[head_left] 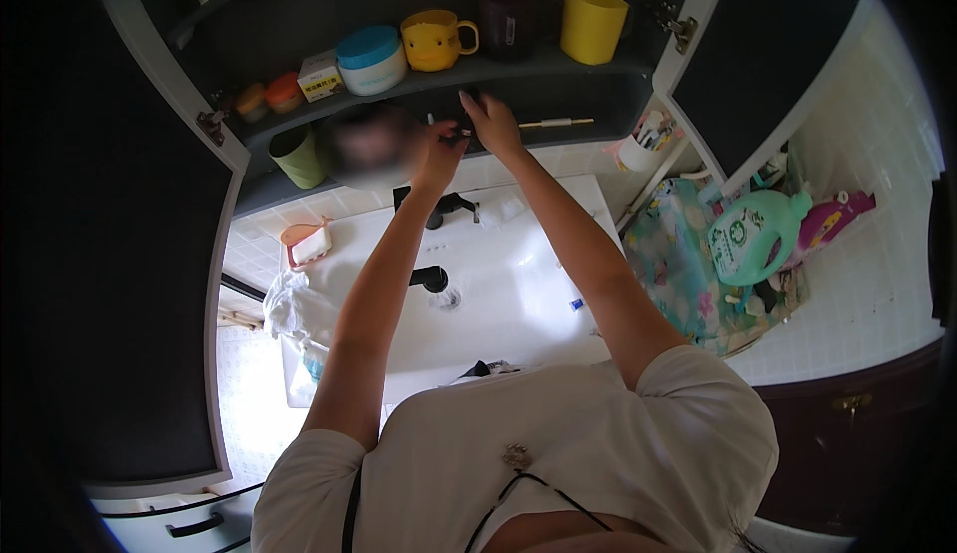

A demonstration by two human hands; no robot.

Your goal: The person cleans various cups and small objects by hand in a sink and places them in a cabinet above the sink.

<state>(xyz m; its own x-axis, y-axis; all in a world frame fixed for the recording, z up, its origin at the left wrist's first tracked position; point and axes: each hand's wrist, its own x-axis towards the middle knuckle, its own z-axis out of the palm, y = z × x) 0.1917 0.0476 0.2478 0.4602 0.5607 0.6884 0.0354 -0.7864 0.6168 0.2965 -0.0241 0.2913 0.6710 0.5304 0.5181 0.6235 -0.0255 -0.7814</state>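
Note:
Both arms reach up to the lower shelf point(573, 104) of an open wall cabinet. My left hand point(439, 157) is at the shelf front with fingers curled together around a small dark thing that I cannot make out. Close beside it, my right hand point(493, 126) has its visible fingers stretched up and slightly apart. Left of my hands stands a round, dark-edged thing point(374, 144), its middle blurred. A green cup point(297, 158) is next to it. To the right of my hands lies a thin pale stick point(558, 123).
Above stand a yellow mug point(431, 42), a blue-lidded jar point(372, 59), a small box point(320, 76) and a yellow cup point(592, 26). Cabinet doors point(110, 254) hang open on both sides. Below are a white sink point(498, 304), a black faucet point(431, 278) and, right, a green jug point(755, 239).

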